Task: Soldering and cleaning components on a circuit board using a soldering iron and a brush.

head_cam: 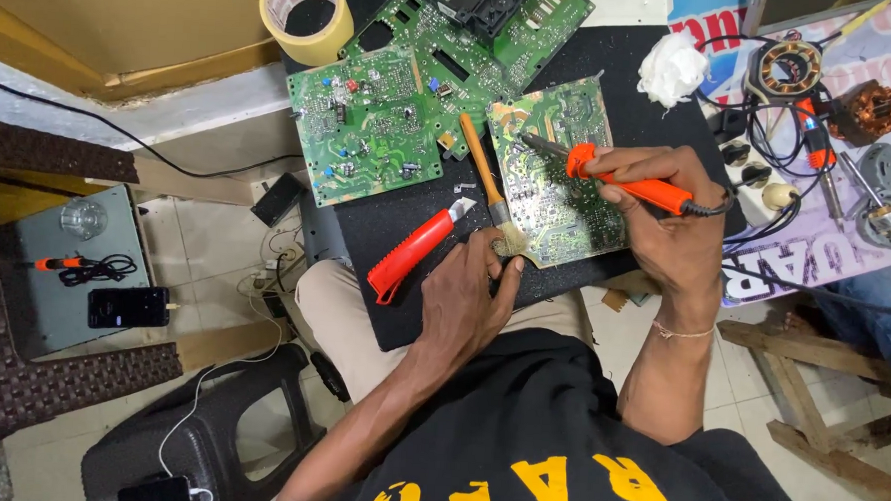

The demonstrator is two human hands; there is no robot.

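A green circuit board (pixel 559 175) lies on the black mat (pixel 406 229) across the person's lap, its near corner pinched under the fingers of the left hand (pixel 469 297). The right hand (pixel 667 215) is clenched around an orange soldering iron (pixel 619 178), tip resting on the board's upper left. Just left of it lie a wooden-handled brush (pixel 484 172) and a red utility knife (pixel 415 249), with more circuit boards (pixel 371 127) and a roll of tape (pixel 306 14) beyond.

- Printed banner (pixel 765 279) under the motor parts at right: white, blue, red, big dark lettering.
- Dark phone (pixel 129 307) at left on grey box (screen off).
- Second phone (pixel 158 492) at bottom edge, dark too.
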